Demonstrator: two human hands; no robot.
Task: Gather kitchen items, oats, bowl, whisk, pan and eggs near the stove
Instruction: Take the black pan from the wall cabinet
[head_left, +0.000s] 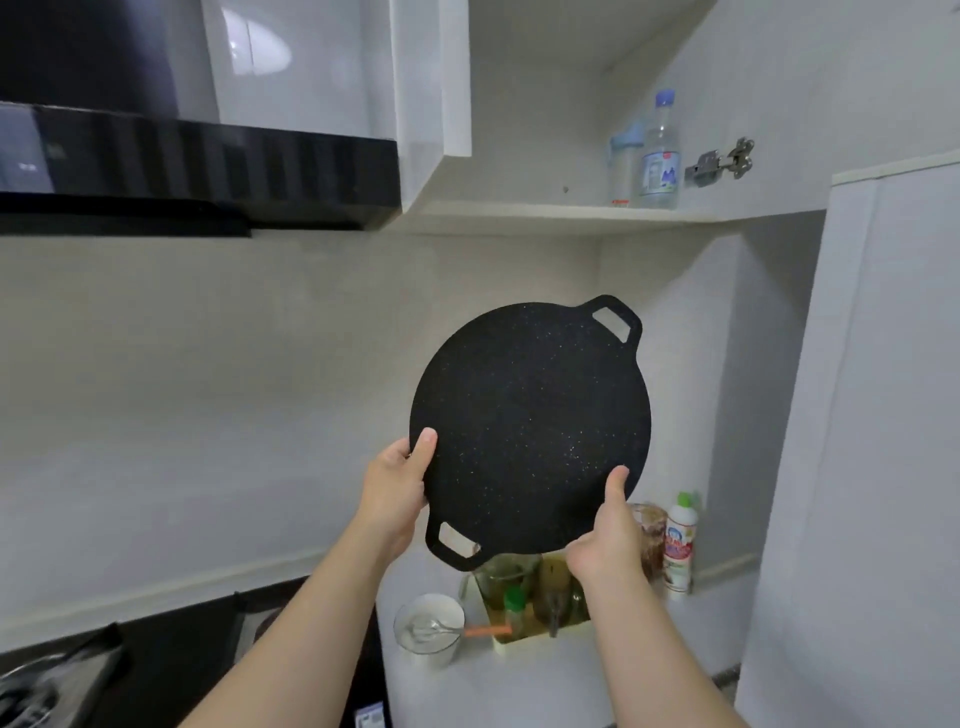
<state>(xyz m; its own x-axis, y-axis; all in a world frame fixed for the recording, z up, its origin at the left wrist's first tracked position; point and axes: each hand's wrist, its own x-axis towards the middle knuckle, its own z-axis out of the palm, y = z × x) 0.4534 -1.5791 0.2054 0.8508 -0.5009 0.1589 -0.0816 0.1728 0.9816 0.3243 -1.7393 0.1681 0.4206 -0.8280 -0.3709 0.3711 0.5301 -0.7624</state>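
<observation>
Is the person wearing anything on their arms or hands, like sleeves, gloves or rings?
No. Both arms are bare as far as the picture shows, with no sleeves in sight. The left hand and the right hand have no gloves, and no rings, watch or bracelet show. The thumbnails look short and plain, with no polish.

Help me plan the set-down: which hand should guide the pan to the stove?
Probably the left hand: it grips the pan on the side toward the stove, at lower left. The right hand holds the far edge.
</observation>
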